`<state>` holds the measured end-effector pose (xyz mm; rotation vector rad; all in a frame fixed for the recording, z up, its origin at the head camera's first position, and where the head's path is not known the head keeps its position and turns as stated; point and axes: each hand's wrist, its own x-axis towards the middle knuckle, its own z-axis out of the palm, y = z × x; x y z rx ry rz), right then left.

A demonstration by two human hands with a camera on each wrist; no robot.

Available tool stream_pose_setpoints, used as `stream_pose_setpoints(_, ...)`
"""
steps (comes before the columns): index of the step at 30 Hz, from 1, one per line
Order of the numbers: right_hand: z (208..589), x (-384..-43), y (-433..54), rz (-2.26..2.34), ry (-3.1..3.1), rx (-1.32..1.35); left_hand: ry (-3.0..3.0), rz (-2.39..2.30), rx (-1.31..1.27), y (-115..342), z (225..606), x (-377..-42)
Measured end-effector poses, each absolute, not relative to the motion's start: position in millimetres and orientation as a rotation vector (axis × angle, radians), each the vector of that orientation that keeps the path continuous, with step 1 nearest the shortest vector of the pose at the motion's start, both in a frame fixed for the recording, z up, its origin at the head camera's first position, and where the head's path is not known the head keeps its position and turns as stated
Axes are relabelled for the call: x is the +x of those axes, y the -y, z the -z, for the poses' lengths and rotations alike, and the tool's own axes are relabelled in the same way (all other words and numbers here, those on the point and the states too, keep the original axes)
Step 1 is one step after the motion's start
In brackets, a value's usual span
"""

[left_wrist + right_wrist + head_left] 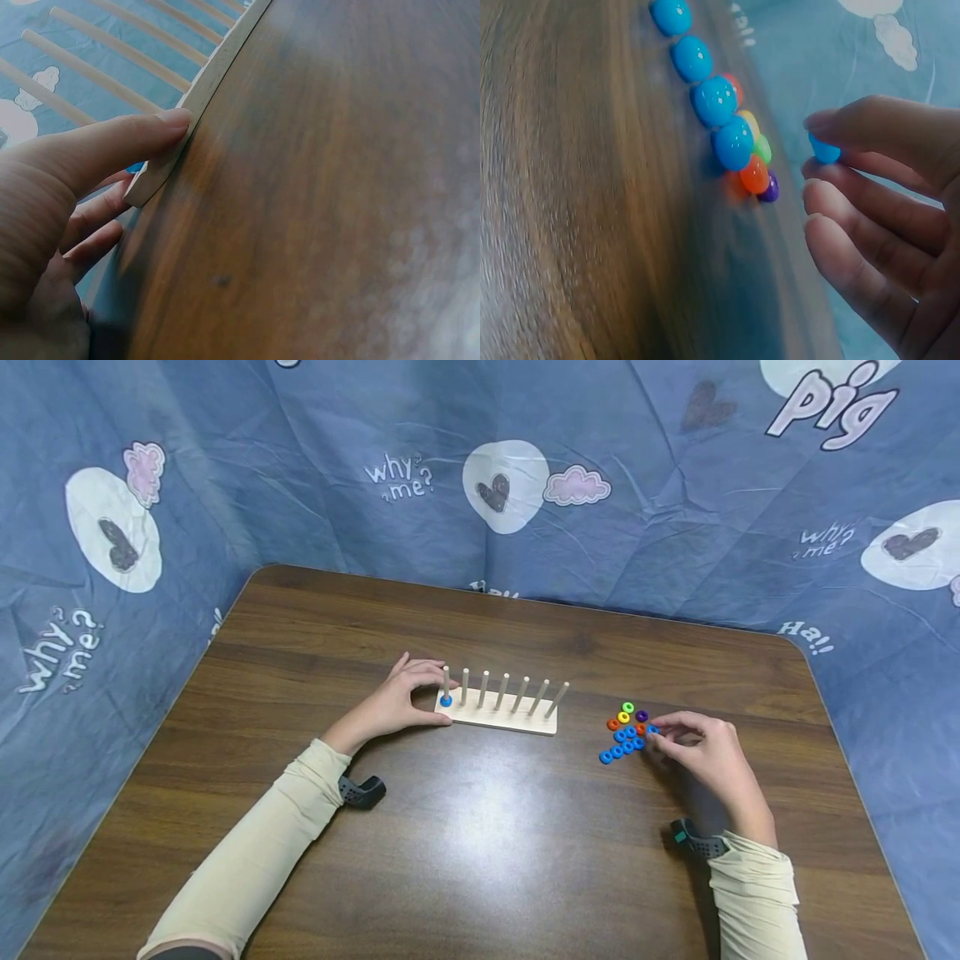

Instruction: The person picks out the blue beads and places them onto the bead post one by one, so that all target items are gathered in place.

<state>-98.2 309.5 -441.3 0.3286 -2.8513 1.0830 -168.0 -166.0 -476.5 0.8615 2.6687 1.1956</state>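
A pale wooden peg board with a row of several upright pegs lies on the table. Around its leftmost peg sits one blue ring. My left hand grips the board's left end, thumb on the near edge and fingers behind; the left wrist view shows the thumb against the board's edge. To the right, my right hand pinches a blue ring between thumb and index finger, held just off the table. Beside it lie loose rings: several blue rings, plus orange, yellow, green and purple ones.
The brown wooden table has a far edge close to a blue printed cloth that hangs behind and at both sides. A dark band with a camera is on the left wrist, another on the right.
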Motion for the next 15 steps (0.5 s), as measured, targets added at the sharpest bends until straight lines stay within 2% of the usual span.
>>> stream_pose_setpoints(15,428.2,-102.8,-288.4,-1.150,2.766,0.391,-2.658,-1.196,0.848,166.1,475.5,-167.8)
